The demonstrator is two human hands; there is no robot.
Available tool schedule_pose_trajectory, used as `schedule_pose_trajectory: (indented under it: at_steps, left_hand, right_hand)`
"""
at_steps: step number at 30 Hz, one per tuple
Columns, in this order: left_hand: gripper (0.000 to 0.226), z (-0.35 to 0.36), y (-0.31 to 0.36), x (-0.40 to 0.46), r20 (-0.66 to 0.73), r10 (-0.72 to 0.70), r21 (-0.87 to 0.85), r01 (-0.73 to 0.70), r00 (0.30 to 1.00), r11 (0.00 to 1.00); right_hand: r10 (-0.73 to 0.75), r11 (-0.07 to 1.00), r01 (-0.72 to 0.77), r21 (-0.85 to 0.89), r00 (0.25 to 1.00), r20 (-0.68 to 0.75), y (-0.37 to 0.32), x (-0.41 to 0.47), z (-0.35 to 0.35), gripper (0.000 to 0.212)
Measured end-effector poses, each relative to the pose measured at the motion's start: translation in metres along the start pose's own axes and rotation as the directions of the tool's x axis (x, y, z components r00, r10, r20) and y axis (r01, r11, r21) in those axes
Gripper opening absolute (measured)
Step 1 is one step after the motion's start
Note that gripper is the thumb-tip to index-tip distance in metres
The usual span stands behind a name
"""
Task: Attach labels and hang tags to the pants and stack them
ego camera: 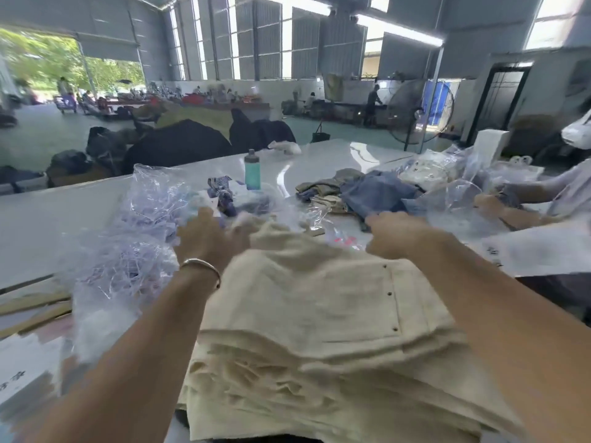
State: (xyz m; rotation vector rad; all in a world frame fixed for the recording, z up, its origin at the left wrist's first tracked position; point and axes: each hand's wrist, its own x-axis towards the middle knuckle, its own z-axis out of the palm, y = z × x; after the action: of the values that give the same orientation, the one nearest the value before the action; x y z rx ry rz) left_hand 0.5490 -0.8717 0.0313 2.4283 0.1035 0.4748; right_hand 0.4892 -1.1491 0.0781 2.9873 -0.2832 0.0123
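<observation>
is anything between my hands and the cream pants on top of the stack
Nothing visible. The left hand and right hand are both at the far edge of the top cream pants on the stack. The frame is blurred, so the grip itself cannot be judged.

Large shed, corrugated grey walls [339, 49] with tall window strips [286, 43]; strip lights [399, 28] overhead; green floor [41, 135]; open doorway [41, 65] far left, trees beyond; big standing fan [419, 111] right; dark door [502, 94] beside it.
</observation>
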Motion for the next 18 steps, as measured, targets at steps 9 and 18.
schedule_pose_trajectory:
  at_steps: [9,18]
  left_hand:
    - [0.05,0.14,-0.035,-0.073,0.36,0.33,0.358,-0.456,0.873,0.815]
    - [0.05,0.151,-0.035,-0.067,0.406,0.327,0.346,-0.475,0.853,0.809]
  right_hand:
    - [-0.393,0.919,0.393,0.008,0.919,-0.007,-0.019,-0.006,0.126,0.035]
    - [-0.361,0.931,0.363,0.037,0.931,-0.06,-0.009,-0.005,0.135,0.036]
